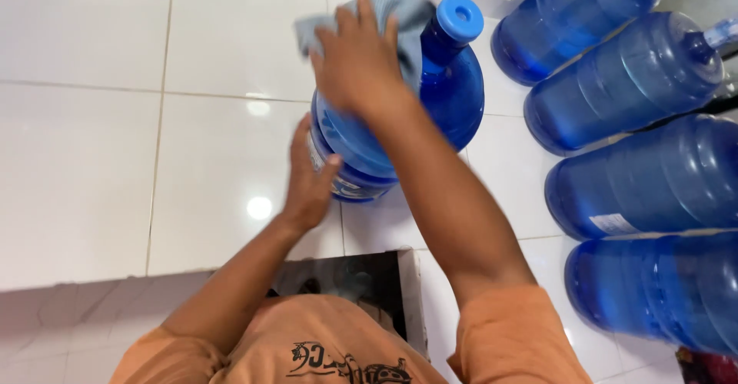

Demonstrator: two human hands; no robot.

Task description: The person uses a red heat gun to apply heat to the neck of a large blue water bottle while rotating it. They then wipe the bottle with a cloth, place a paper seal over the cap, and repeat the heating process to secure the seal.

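Note:
A large blue water jug (453, 92) with a blue cap (460, 13) stands on the white tiled floor below me. My right hand (357, 61) presses a grey cloth (400, 11) flat against the jug's shoulder, close to the neck. My left hand (307, 176) lies open against the jug's lower left side, beside its label, steadying it. My orange sleeves show at the bottom of the view.
Several more big blue water jugs (638, 76) stand in a row along the right edge. White glossy floor tiles (92, 138) stretch to the left. A dark square opening (346, 280) sits in the floor just below the jug.

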